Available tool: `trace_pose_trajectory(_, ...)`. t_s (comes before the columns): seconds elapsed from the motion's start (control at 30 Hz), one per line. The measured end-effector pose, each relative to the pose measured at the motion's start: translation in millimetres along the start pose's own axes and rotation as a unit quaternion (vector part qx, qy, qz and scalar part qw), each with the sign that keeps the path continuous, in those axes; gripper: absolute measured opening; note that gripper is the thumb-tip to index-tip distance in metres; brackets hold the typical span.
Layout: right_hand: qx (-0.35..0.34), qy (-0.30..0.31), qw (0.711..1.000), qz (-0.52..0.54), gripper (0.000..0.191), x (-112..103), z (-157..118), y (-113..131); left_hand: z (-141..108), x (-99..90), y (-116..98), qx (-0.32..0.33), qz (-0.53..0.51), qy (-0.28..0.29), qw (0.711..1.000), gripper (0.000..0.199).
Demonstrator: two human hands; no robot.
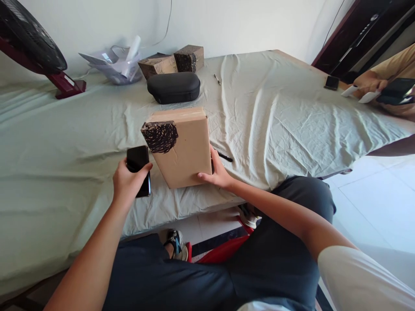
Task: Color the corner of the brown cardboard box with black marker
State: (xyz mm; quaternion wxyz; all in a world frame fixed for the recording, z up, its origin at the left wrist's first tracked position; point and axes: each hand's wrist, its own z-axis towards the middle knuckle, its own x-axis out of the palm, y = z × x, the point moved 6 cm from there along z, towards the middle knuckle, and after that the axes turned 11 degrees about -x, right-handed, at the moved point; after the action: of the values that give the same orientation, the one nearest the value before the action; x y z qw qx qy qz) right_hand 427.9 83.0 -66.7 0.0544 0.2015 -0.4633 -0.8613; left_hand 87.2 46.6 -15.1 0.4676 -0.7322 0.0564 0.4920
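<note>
My left hand (129,177) grips a dark smartphone (137,160) by its sides, thumb on the right edge and fingers on the left. The phone is just left of a cardboard box (184,149). That box is tilted, with a patch of black scribble at its upper left corner. My right hand (218,172) is closed round the box's lower right edge, thumb on the front face and other fingers behind. Partly hidden beyond that hand, a black pen (226,156) lies on the cloth.
Behind the box sit a black zip case (174,87), two smaller cardboard boxes (189,58) and a plastic bag (119,65). A fan (69,85) stands far left; a second pen (217,79) lies farther back. At the right, another person's hand (369,84) holds white pieces near a dark object (332,82).
</note>
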Motion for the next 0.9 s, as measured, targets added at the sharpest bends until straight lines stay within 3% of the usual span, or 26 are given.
trace_pose_trajectory(0.07,0.002,0.001,1.0,0.0,0.15,0,0,-1,8,3.5,2,0.013,0.095,0.011,0.995,0.055)
trace_pose_trajectory(0.13,0.006,0.002,1.0,0.001,0.151,0,0,-1,17,6.6,6,0.028,0.124,0.002,0.992,0.055)
trace_pose_trajectory(0.3,0.013,0.002,1.0,0.018,0.154,1,1,0,48,9.5,22,0.022,0.04,-0.039,0.998,0.079)
trace_pose_trajectory(0.43,0.021,0.008,0.999,0.024,0.161,5,2,-3,66,9.8,31,0.005,0.026,-0.052,0.998,0.085)
trace_pose_trajectory(0.53,0.022,0.011,1.0,0.017,0.161,7,1,-4,76,14.9,39,-0.04,0.075,-0.027,0.996,0.116)
trace_pose_trajectory(0.63,0.022,0.012,1.0,0.014,0.16,9,2,-4,83,18.6,40,-0.034,0.075,-0.015,0.996,0.137)
trace_pose_trajectory(0.8,0.026,0.003,0.999,0.024,0.165,8,2,-5,75,17.1,36,-0.032,0.111,-0.017,0.993,0.127)
trace_pose_trajectory(0.9,0.035,0.0,0.999,0.037,0.166,8,2,-7,54,15.7,17,0.041,0.067,-0.028,0.997,0.109)
